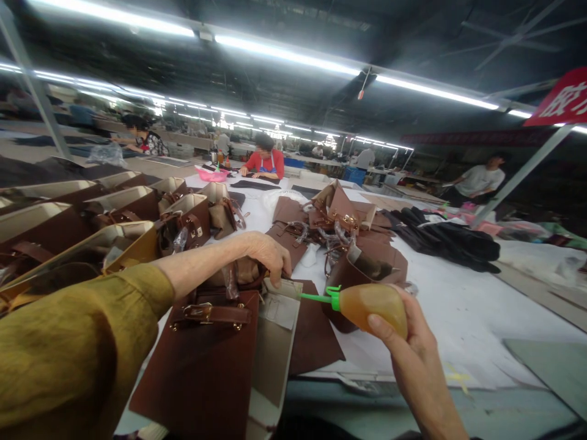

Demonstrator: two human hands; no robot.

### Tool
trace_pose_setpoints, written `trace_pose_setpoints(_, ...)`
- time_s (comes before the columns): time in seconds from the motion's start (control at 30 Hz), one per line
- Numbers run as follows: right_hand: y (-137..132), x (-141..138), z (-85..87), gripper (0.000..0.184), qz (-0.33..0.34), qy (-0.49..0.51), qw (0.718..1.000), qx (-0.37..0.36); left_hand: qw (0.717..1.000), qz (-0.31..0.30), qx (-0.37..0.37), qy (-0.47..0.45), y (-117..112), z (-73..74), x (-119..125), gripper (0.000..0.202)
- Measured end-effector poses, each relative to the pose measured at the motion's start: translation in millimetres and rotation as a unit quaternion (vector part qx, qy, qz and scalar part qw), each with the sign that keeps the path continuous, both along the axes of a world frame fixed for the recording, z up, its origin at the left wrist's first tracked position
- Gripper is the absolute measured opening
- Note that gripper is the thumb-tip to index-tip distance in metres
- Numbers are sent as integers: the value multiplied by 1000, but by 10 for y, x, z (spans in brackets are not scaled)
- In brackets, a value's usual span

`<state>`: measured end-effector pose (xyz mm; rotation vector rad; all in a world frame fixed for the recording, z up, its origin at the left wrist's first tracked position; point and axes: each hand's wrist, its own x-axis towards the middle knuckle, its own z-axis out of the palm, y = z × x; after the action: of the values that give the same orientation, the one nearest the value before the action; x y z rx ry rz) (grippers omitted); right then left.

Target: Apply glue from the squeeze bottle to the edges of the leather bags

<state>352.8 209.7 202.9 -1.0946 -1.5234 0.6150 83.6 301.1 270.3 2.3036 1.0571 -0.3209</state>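
A brown handbag (206, 373) with a gold clasp and a pale lining lies tilted in front of me. My left hand (271, 255) reaches across its far side, with the fingers bent down and pinching the edge of the pale lining. In my right hand (410, 333) is a squeeze bottle (372, 305) of amber liquid, gripped round its body. Its green nozzle points left, with the tip at the lining's edge, just below and right of my left fingers. A flat brown leather piece (316, 336) lies beside the bag, partly hidden by it.
Rows of brown bags (41, 226) stand at the left. More unfinished bags (334, 214) are heaped ahead on the white-covered table (458, 318). Black material (440, 238) lies at the right. A co-worker in red (266, 162) sits across the table. A post (523, 174) rises at the right.
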Motion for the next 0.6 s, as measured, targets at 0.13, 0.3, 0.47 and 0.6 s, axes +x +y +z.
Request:
trace_pose_setpoints(0.13, -14, 35, -68, 51, 0, -1, 1000, -23, 1000, -1, -5, 27, -40, 60, 47, 22)
trace_pose_setpoints(0.3, 14, 89, -157, 44, 38, 74, 994, -64, 999, 15, 13, 42, -87, 84, 84, 17)
trace_pose_setpoints(0.47, 45, 119, -232, 41, 67, 109, 988, -82, 998, 26, 11, 48, -67, 55, 73, 22)
trace_pose_setpoints(0.6, 50, 85, -247, 40, 58, 91, 991, -77, 998, 33, 20, 44, -77, 55, 79, 18)
